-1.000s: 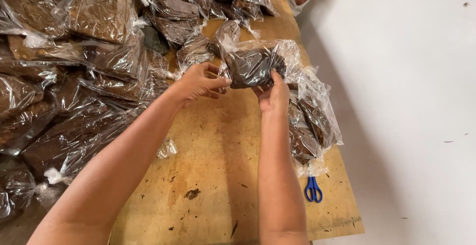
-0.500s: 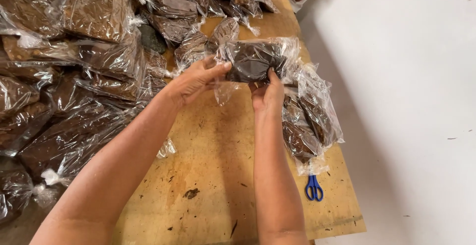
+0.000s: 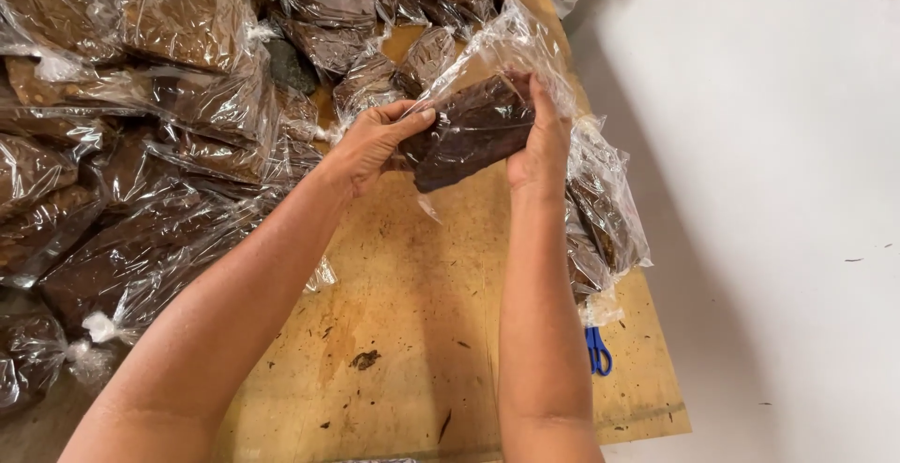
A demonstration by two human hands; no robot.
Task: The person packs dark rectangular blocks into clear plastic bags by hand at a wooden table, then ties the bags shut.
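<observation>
Above the plywood table (image 3: 412, 332), both hands grip one clear bag (image 3: 473, 126) holding a dark brown block. The left hand (image 3: 370, 144) clasps its left end, thumb on top; the right hand (image 3: 539, 140) wraps its right end, fingers curled over the plastic. The bag is lifted off the board, its loose mouth flaring up and away. Filled bags (image 3: 169, 107) crowd the table's left and far side, more (image 3: 605, 219) lie at the right edge. Blue scissors (image 3: 596, 350) lie near the right edge.
</observation>
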